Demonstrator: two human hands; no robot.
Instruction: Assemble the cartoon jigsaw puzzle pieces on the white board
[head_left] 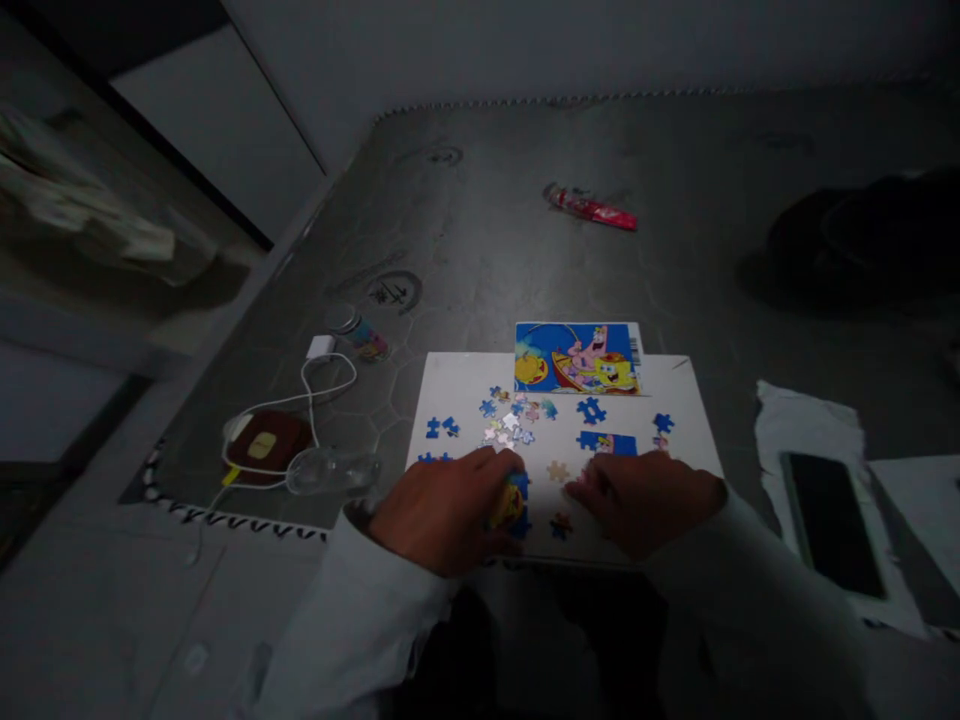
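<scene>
My left hand [457, 510] curls its fingers and thumb around the edges of a small joined puzzle section [510, 505], blue with a yellow figure, on a white board [469, 375]. To the right, the fingertips of my right hand [637, 500] are pinched together low over the board. Whatever they hold is hidden by the fingers. Just beyond that hand lies another joined blue section [619, 444], partly covered. A pale loose piece [557, 471] and an orange-brown piece [561, 526] lie between the hands. Several loose pieces [510, 422] are heaped farther back.
A cartoon picture card [577, 358] lies at the board's back edge. Left are a clear jar [360, 333], a brown case [268, 446], a white cable [311, 395] and a clear bottle [334, 470]. A phone [832, 525] rests at right; a red wrapper [592, 207] lies farther back.
</scene>
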